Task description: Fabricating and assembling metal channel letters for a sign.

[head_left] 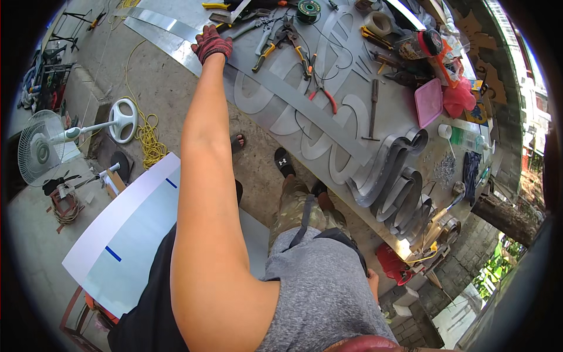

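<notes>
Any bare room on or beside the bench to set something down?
Bench: small bare patch between the T-handled tool and pink tray. Floor: bare concrete between bench and yellow cord. Crowded: around the pliers, jar and curled metal bands. The left hand is on the long strip.

- The grey table (400,114) is crowded with tools and metal pieces.
- A long strip (316,121) is laid slantwise over it, partly across flat curved cutouts (241,94).
- Yellow-handled pliers (286,36), red-handled pliers (332,102) and a green spool (309,10) are scattered beyond the strip.
- Bent metal bands (384,170) are stood on edge at the right.
- A pink lid (429,102) is placed near a red bag (459,98).
- On the concrete floor (252,196), yellow cord (151,144) is heaped near a sandal (121,167).
</notes>
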`<state>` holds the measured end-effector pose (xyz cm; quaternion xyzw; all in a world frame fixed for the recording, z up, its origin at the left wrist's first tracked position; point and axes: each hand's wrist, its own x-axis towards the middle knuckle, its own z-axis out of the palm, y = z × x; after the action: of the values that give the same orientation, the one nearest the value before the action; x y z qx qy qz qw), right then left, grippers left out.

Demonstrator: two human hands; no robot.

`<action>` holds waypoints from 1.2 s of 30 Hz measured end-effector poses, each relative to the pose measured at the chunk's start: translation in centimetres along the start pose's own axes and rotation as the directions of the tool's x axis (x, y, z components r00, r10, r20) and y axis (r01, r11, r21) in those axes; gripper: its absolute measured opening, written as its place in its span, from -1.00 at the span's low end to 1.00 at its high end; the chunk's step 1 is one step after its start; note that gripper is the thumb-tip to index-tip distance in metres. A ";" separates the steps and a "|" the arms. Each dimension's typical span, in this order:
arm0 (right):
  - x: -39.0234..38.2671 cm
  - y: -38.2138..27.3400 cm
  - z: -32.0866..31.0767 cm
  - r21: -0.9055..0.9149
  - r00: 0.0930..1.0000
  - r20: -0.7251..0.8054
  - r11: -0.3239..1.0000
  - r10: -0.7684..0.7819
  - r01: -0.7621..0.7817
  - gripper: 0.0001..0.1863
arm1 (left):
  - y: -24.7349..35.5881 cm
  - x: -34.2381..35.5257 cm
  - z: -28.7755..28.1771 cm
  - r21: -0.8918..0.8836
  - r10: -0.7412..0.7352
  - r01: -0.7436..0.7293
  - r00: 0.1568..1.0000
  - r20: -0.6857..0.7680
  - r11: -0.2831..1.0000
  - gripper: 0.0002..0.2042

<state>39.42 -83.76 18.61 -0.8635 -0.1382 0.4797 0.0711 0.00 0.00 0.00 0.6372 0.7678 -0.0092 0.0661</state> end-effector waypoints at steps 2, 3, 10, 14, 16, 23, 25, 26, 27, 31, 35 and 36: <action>-1.3 0.1 0.1 0.139 0.998 -0.041 0.989 0.054 -0.048 -0.77 | 0.2 -1.3 -1.6 0.141 -0.006 0.001 0.999 0.037 0.990 -0.22; 0.3 -1.0 1.0 0.141 0.997 -0.047 0.989 0.055 -0.048 -0.77 | 0.8 0.5 -1.2 0.136 -0.002 -0.003 0.999 0.037 0.991 -0.22; -0.4 -4.2 2.3 0.147 0.999 -0.039 0.989 0.014 -0.008 -0.82 | 2.3 0.1 -1.6 0.113 -0.018 0.007 0.995 0.096 0.994 -0.71; 0.4 -6.9 2.0 0.101 0.997 -0.076 0.995 -0.015 0.023 -0.78 | 1.7 0.1 -1.3 0.106 0.060 -0.071 0.993 0.101 0.992 -0.70; 0.7 -8.1 1.5 -0.042 0.995 -0.091 0.998 -0.049 0.045 -0.78 | 1.7 1.3 -2.0 0.111 0.091 -0.107 0.987 0.136 0.988 -0.69; 1.6 -9.2 -0.3 -0.105 0.995 -0.078 0.993 -0.068 0.059 -0.81 | 2.2 4.6 -7.0 -0.060 0.314 -0.308 0.931 0.185 0.949 -0.64; 2.4 -8.7 -0.5 -0.084 0.993 -0.078 0.993 -0.088 0.081 -0.81 | 2.0 4.6 -9.3 -0.044 0.582 -0.594 0.768 0.268 0.803 -0.64; 2.6 -8.4 -0.6 -0.062 0.991 -0.081 0.993 -0.108 0.103 -0.81 | 2.1 4.1 -10.3 -0.100 0.594 -0.589 0.766 0.248 0.802 -0.64; 2.5 -8.0 -0.9 -0.060 0.992 -0.081 0.994 -0.099 0.094 -0.81 | 1.6 2.9 -11.1 -0.300 0.556 -0.483 0.793 0.248 0.822 -0.66; 3.2 -8.0 -1.9 -0.100 0.980 -0.131 0.985 -0.150 0.137 -0.81 | 1.0 -1.4 -12.8 -0.763 0.303 0.259 0.806 0.508 0.592 -0.70; 4.4 -9.7 -3.2 -0.183 0.940 -0.197 0.952 -0.280 0.245 -0.81 | 0.9 -5.8 -11.8 -0.824 0.443 0.546 0.707 0.552 0.154 -0.71; 5.0 -10.5 -3.3 -0.095 0.939 -0.194 0.959 -0.282 0.268 -0.81 | 1.1 -7.2 -11.4 -0.855 0.476 0.513 0.734 0.484 0.078 -0.71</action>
<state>42.95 -72.24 18.99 -0.8826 -0.2656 0.3682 0.1224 1.37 -5.75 12.22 0.3469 0.4809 0.2823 0.7541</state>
